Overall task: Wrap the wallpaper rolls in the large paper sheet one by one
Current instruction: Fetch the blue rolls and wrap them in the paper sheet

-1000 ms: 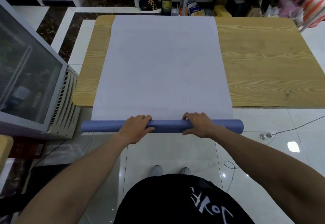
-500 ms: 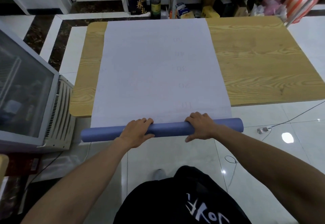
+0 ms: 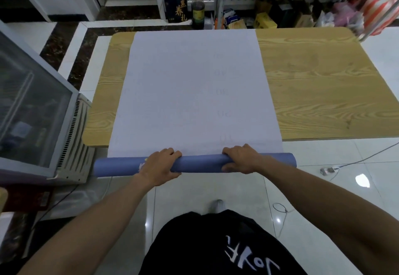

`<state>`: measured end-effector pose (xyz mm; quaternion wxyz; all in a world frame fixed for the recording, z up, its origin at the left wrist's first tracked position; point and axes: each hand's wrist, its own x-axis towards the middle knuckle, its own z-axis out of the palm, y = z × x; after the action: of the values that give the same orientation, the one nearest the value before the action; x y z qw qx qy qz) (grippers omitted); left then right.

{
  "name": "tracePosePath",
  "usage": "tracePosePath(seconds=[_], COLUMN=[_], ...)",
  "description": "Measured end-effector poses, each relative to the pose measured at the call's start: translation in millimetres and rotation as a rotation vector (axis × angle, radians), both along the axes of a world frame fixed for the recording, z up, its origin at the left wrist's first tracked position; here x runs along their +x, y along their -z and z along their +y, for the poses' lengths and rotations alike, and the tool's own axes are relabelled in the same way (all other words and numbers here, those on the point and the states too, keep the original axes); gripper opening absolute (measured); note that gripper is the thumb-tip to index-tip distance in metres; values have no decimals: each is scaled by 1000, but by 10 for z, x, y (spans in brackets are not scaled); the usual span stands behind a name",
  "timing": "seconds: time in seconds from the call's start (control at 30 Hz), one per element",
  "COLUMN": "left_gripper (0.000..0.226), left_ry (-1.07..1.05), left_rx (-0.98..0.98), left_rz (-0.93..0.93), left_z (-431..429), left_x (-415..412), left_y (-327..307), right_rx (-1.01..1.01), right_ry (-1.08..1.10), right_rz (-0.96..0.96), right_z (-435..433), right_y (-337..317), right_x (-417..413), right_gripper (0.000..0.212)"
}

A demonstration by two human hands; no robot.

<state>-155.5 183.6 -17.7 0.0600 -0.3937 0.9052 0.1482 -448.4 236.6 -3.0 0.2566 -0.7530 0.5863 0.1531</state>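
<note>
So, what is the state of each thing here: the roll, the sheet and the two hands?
wallpaper roll: rolled up, held level beyond the near edge of the table.
paper sheet: spread flat on the table, near end overhanging.
left hand: grips the roll.
right hand: grips the roll.
</note>
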Motion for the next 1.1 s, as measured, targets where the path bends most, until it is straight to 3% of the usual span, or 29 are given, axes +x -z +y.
tracePosePath(seconds=[0.17, 0.3, 0.53, 0.73, 0.97, 1.1], left_gripper=[52, 55, 53, 46, 59, 46], left_ry=[-7, -76, -43, -32, -75, -74], left_rx=[29, 78, 96, 154, 179, 108], left_rz=[-23, 14, 0, -87, -18, -33], left_z=[-59, -87, -285, -424, -492, -526], left_x=[-9, -45, -69, -123, -115, -114], left_y=[-4, -35, -40, -72, -87, -63], right_rx=[-81, -81, 45, -20, -8, 26], right_ry=[-95, 1, 50, -50, 80, 64], right_rz=[65, -64, -107, 40, -69, -53], right_z=[-38, -47, -194, -289, -376, -436], right_y=[48, 92, 0, 3, 67, 36], right_x=[-39, -85, -153, -169, -174, -198], right_gripper=[72, 60, 50, 72, 52, 45])
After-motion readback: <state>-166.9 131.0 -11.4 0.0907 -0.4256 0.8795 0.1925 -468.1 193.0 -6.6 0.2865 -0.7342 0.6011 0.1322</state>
